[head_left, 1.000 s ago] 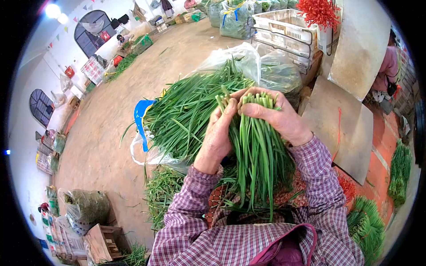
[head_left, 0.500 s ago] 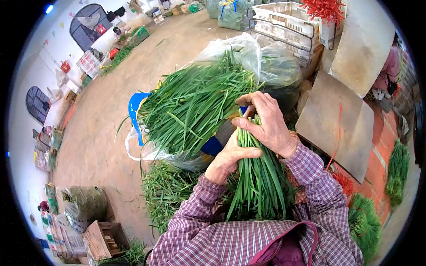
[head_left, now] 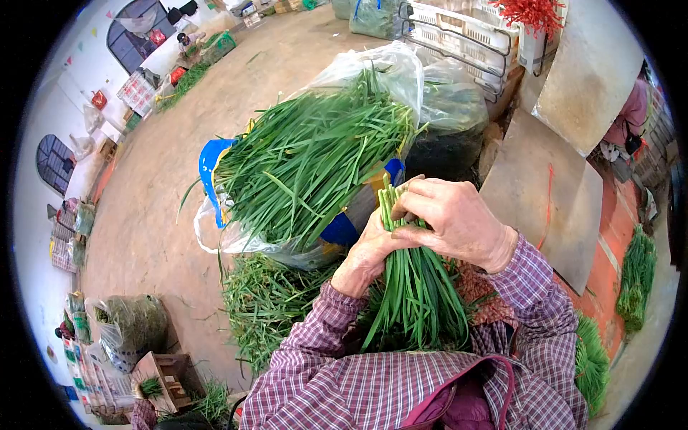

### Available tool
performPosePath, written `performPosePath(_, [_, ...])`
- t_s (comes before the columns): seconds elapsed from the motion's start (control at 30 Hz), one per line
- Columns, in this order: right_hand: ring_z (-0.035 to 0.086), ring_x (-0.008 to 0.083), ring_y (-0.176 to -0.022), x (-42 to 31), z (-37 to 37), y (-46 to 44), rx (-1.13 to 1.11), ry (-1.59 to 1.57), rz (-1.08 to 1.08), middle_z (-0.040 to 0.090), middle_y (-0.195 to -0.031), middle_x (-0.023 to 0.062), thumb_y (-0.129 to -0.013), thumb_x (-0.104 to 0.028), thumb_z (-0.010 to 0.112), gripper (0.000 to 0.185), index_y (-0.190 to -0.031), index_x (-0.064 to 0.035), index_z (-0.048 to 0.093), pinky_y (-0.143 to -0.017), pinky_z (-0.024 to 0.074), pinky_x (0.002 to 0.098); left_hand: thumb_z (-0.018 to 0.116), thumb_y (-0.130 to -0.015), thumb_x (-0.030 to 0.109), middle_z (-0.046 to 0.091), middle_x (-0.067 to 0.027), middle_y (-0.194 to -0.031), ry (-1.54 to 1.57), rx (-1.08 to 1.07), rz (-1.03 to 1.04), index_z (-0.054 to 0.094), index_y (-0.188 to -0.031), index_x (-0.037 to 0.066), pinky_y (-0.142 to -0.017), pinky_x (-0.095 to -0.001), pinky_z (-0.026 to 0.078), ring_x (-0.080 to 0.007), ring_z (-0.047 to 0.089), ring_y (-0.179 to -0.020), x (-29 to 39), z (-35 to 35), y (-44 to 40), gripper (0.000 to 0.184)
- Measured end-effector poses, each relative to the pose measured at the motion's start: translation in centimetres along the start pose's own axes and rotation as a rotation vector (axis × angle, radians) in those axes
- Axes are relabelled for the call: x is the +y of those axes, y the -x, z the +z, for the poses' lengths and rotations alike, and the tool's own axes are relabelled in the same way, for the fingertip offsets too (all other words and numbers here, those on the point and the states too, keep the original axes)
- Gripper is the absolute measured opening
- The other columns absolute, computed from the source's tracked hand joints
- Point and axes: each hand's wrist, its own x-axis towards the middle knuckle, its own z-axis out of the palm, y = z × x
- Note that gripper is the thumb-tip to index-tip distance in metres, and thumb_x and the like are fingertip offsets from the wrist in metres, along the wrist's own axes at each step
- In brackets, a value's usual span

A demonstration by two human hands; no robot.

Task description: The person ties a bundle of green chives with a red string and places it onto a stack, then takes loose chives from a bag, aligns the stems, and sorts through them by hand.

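A bunch of garlic chives (head_left: 416,301) stands in front of my chest, pale stalk ends up and green leaves hanging toward my lap. My left hand (head_left: 369,254) is closed around it from the left, just below the stalk ends. From the right, my right hand (head_left: 462,218) curls over the upper stalks, its thumb and fingers closed on them; the fingertips are partly hidden. Just beyond my hands lies a big heap of garlic chives (head_left: 315,158) on an open clear plastic bag (head_left: 387,64) with blue and yellow parts. Loose leaf scraps (head_left: 272,304) lie below the heap.
White crates (head_left: 459,36) in a metal frame stand at the back right, red ties (head_left: 530,14) on top. Flat boards (head_left: 545,193) lean on my right, near tied bunches (head_left: 591,365). A filled bag (head_left: 132,326) and wooden box (head_left: 168,380) sit lower left. Other people work along the edges.
My right hand has moved down and right, and its fingers have curled over the stalk ends. My left hand still holds the bunch. A bunch and a co-worker's sleeve now show at lower left.
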Motion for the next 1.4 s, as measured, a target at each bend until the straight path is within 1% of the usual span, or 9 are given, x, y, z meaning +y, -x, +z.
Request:
performPosePath(0.3, [0.064, 0.0255, -0.074, -0.4, 1.6, 0.4, -0.116, 0.357, 0.027, 0.058, -0.078, 0.0092, -0.074, -0.017, 0.070, 0.022, -0.085, -0.0042, 0.056, -0.060, 0.0516, 0.0354, 0.083, -0.066, 0.008, 0.060, -0.0044, -0.116, -0.029, 0.035, 0.070, 0.051, -0.125, 0.003, -0.089, -0.0312, 0.050, -0.0146, 0.059, -0.103, -0.9, -0.2, -0.1, 0.068])
performPosePath(0.47, [0.063, 0.0236, -0.068, 1.6, 0.7, -0.7, -0.020, 0.342, -0.017, 0.057, -0.075, 0.0085, -0.073, -0.013, 0.068, 0.018, -0.081, -0.0051, 0.054, -0.057, 0.0514, 0.0353, 0.076, -0.071, 0.000, 0.063, -0.0021, -0.097, -0.028, 0.027, -0.066, 0.057, -0.107, 0.005, -0.080, -0.0277, 0.051, -0.0122, 0.062, -0.088, 0.1, 0.3, 0.7, 0.041])
performPosePath(0.6, [0.063, 0.0258, -0.070, 4.2, -2.1, -1.2, 0.242, 0.352, 0.107, 0.059, -0.078, 0.0083, -0.079, -0.013, 0.067, 0.014, -0.086, -0.0059, 0.057, -0.062, 0.0524, 0.0359, 0.072, -0.072, 0.002, 0.064, -0.0071, -0.094, 0.099, -0.059, -0.075, 0.034, -0.145, 0.004, -0.076, -0.0305, 0.053, -0.0157, 0.063, -0.082, 0.4, 0.1, 1.2, 0.083])
performPosePath(0.7, [0.064, 0.0266, -0.078, 4.4, -2.3, 0.0, 0.229, 0.280, 0.211, 0.060, -0.081, 0.0105, -0.082, -0.015, 0.067, 0.016, -0.093, -0.0059, 0.061, -0.067, 0.0514, 0.0368, 0.074, -0.070, 0.005, 0.064, -0.0079, -0.094, 0.128, -0.062, -0.052, 0.036, -0.144, 0.005, -0.075, -0.0308, 0.054, -0.0165, 0.063, -0.083, 0.0, -0.7, 1.1, 0.083])
performPosePath(0.8, [0.066, 0.0245, -0.070, 2.1, -2.0, 0.8, 0.067, -0.239, 0.424, 0.064, -0.078, 0.0130, -0.081, -0.020, 0.071, 0.021, -0.087, -0.0016, 0.064, -0.064, 0.0520, 0.0326, 0.073, -0.070, 0.006, 0.064, -0.0082, -0.096, 0.125, -0.028, -0.054, 0.038, -0.142, 0.003, -0.076, -0.0316, 0.055, -0.0170, 0.063, -0.083, -0.1, -0.8, 1.1, 0.081])
performPosePath(0.9, [0.066, 0.0258, -0.068, 1.8, -0.4, 1.7, 0.021, -0.319, 0.427, 0.065, -0.076, 0.0130, -0.079, -0.020, 0.073, 0.021, -0.083, -0.0008, 0.064, -0.062, 0.0519, 0.0339, 0.074, -0.069, 0.009, 0.063, -0.0096, -0.096, 0.123, -0.007, -0.068, 0.038, -0.140, 0.002, -0.074, -0.0335, 0.056, -0.0202, 0.064, -0.083, -0.6, -1.0, 0.9, 0.081])
performPosePath(1.07, [0.062, 0.0308, -0.068, 2.7, 0.9, 1.8, 0.098, 0.021, 0.192, 0.061, -0.075, 0.0111, -0.080, -0.016, 0.069, 0.016, -0.082, -0.0033, 0.060, -0.060, 0.0501, 0.0392, 0.075, -0.067, 0.014, 0.062, -0.0108, -0.094, 0.100, 0.017, -0.093, 0.036, -0.141, 0.001, -0.072, -0.0346, 0.056, -0.0231, 0.064, -0.082, -0.6, -1.1, 1.1, 0.084])
performPosePath(1.27, [0.065, 0.0265, -0.078, 6.8, -3.3, 0.7, 0.328, 0.403, 0.266, 0.065, -0.091, 0.0104, -0.087, -0.027, 0.066, 0.023, -0.095, -0.0056, 0.063, -0.063, 0.0525, 0.0360, 0.075, -0.065, 0.018, 0.061, -0.0121, -0.092, 0.097, -0.035, -0.065, 0.034, -0.142, 0.001, -0.076, -0.0361, 0.053, -0.0258, 0.063, -0.084, -0.9, -1.5, 1.3, 0.089])
performPosePath(1.4, [0.063, 0.0252, -0.096, 4.0, -0.4, -1.3, 0.202, 0.039, 0.076, 0.065, -0.106, 0.0085, -0.093, -0.034, 0.056, 0.033, -0.114, -0.0093, 0.063, -0.078, 0.0522, 0.0398, 0.075, -0.067, 0.016, 0.062, -0.0150, -0.099, 0.165, -0.089, -0.087, 0.035, -0.140, 0.001, -0.078, -0.0386, 0.055, -0.0287, 0.064, -0.088, -0.7, -0.9, 1.2, 0.085])
